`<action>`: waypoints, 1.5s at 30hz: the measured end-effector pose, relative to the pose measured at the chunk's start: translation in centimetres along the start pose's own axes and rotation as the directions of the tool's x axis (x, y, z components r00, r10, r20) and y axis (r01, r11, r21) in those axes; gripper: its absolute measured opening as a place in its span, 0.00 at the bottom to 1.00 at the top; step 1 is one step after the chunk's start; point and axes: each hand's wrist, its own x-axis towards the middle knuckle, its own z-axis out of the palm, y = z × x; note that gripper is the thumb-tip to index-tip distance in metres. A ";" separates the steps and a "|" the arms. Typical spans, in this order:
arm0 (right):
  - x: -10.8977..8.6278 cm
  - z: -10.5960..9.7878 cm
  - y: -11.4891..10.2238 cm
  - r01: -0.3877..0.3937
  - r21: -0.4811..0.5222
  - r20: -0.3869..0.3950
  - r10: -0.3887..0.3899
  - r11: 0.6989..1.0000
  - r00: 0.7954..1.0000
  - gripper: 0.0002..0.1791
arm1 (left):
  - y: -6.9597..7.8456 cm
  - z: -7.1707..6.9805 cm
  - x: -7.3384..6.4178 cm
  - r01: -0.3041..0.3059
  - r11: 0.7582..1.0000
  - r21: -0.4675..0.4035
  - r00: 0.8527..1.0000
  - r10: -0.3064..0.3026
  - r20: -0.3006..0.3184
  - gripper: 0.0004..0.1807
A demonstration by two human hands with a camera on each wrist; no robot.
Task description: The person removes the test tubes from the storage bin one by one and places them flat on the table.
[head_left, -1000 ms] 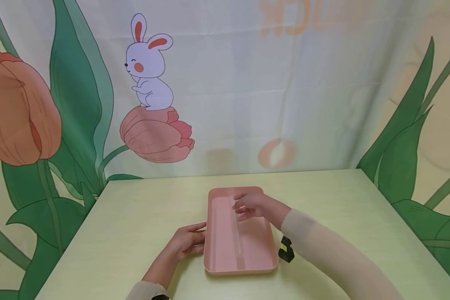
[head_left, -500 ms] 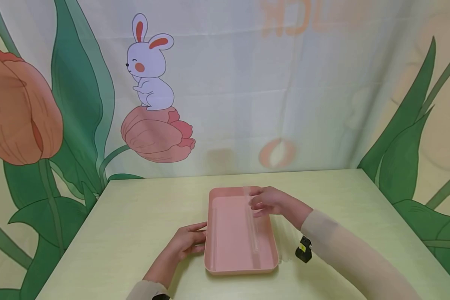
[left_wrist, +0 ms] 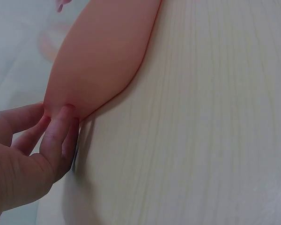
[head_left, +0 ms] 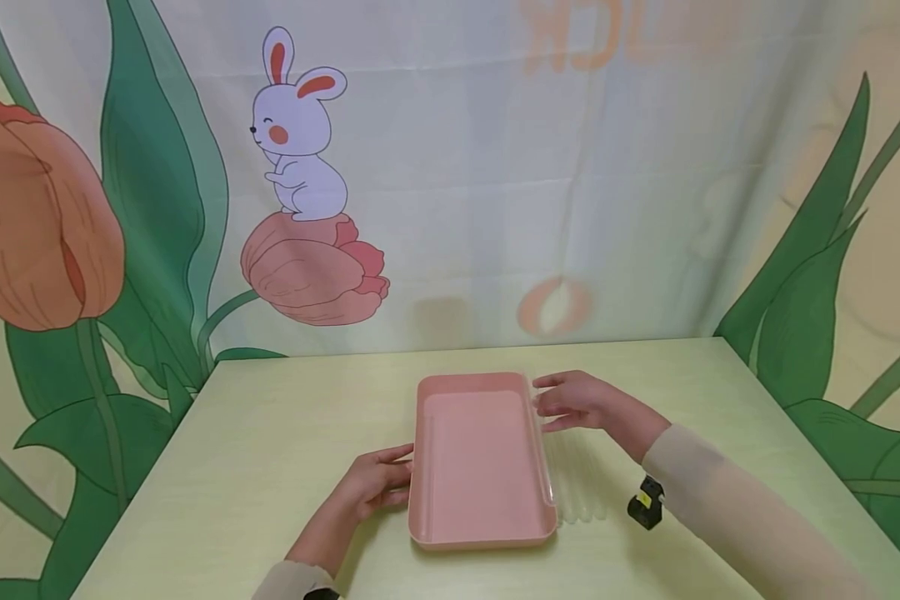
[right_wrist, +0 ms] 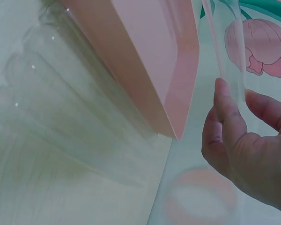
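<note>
My left hand (head_left: 378, 485) rests its fingertips against the outer left wall of a shallow pink tray (head_left: 480, 543). In the left wrist view those fingers (left_wrist: 58, 133) touch the tray's outer side near its rim. At the tray's right rim, my right hand (head_left: 579, 400) holds a clear test tube (right_wrist: 232, 42) near its far end, between thumb and fingers. The tube slants along that rim, its rounded end toward me. Inside the tray, another clear tube (head_left: 427, 479) lies along the left wall.
Several clear test tubes (right_wrist: 51, 89) lie side by side on the pale wood-grain table (head_left: 285, 433), just right of the tray. A printed curtain (head_left: 457, 167) with a rabbit and tulips hangs behind the table.
My right hand has moved right with the test tube, from above the tray's middle to its right rim. The left hand and the tray have stayed in place.
</note>
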 end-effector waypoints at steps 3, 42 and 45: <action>-0.6 -0.6 -0.1 -0.003 -0.015 -0.010 0.002 1.000 1.000 0.34 | 0.1 0.0 0.0 0.001 1.000 -0.002 1.000 -0.001 -0.001 0.25; -0.8 -7.2 2.1 -0.082 -0.142 -0.085 0.070 0.986 0.994 0.35 | 0.2 0.0 -0.2 0.005 1.000 -0.002 1.000 -0.005 0.008 0.25; -0.4 -7.3 2.6 -0.101 -0.130 -0.095 0.089 0.986 0.992 0.35 | 0.2 0.0 -0.2 0.004 1.000 -0.004 1.000 -0.004 0.010 0.25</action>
